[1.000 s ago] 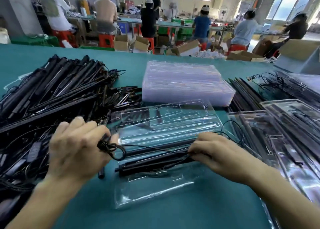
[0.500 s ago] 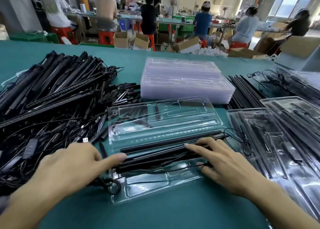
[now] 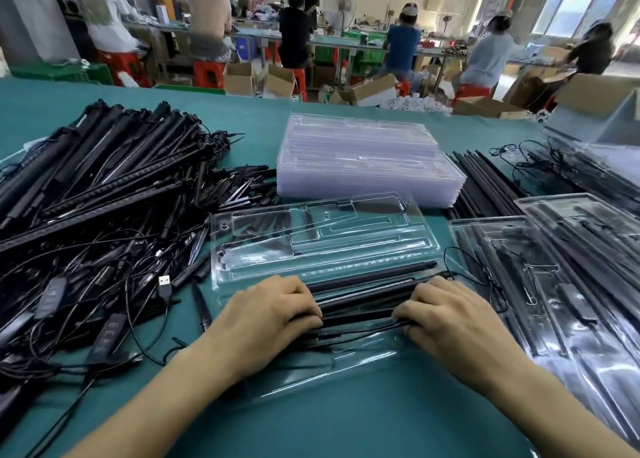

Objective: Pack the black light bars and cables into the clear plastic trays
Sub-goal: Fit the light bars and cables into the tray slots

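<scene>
My knuckles hide both ends of the long black light bars (image 3: 360,300) lying in the clear plastic tray (image 3: 346,364) on the teal worktop (image 3: 346,430). So my left hand (image 3: 273,322) and right hand (image 3: 450,319) each grip them, fingers curled over.

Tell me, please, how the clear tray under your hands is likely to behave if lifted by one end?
The clear tray looks thin and moulded, so it would probably flex or sag under the loaded light bars. Its glossy surface suggests it may slide easily on the teal table when pushed.
</scene>
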